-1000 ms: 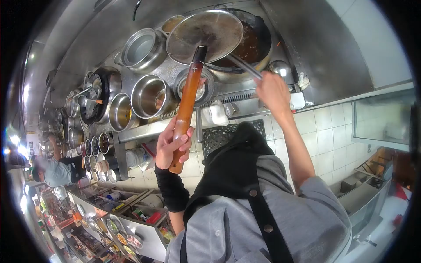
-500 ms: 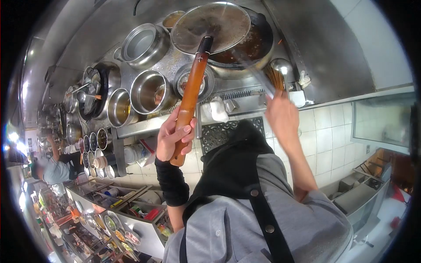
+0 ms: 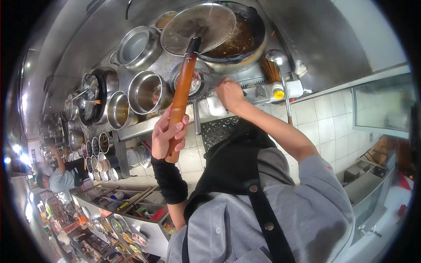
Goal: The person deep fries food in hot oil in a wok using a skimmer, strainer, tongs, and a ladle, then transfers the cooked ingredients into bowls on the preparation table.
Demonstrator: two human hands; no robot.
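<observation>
My left hand [image 3: 169, 136] is wrapped round the wooden handle [image 3: 183, 94] of a wide round strainer [image 3: 199, 28]. The strainer hangs over the counter and overlaps the left edge of a large wok [image 3: 243, 41] of dark brown liquid. My right hand [image 3: 230, 95] is closed just above a folded white cloth [image 3: 215, 106]; what its fingers hold, if anything, is hidden. Left of it lies a small long-handled sieve [image 3: 197, 118] with pieces of food, partly behind the wooden handle. A metal ladle [image 3: 282, 70] rests right of the wok.
Steel pots [image 3: 147, 92] stand left of the sieve. Beside the ladle are a bamboo brush [image 3: 270, 70] and a yellow-capped container [image 3: 278, 91]. Sauce containers [image 3: 103, 142] line the far left, near a person [image 3: 61, 177]. Food bowls [image 3: 127, 237] sit at lower left.
My right hand has let go of the ladle, which now rests at the right, and has moved left to the cloth. The strainer has stayed over the wok's left edge in my left hand.
</observation>
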